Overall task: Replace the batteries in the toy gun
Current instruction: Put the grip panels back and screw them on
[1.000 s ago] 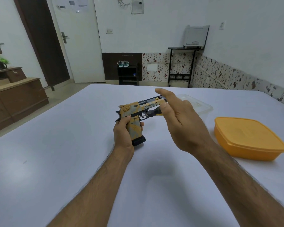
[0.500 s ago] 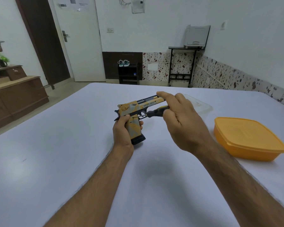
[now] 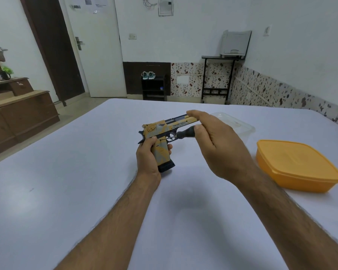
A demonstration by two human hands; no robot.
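Note:
A yellow and grey toy gun stands upright on the white table, its black magazine base on the surface and its barrel pointing right. My left hand grips its handle from the left. My right hand pinches the black handle of a small screwdriver between thumb and fingers. The screwdriver's thin shaft points left and its tip meets the gun's side just above the grip. No batteries are visible.
An orange lidded container sits on the table to the right. A clear plastic container lies behind my right hand. Past the table's left edge stands a wooden cabinet.
My right hand's fingers have shifted around the screwdriver handle, the index finger lifting and straightening over the barrel. The gun and my left hand have stayed in place.

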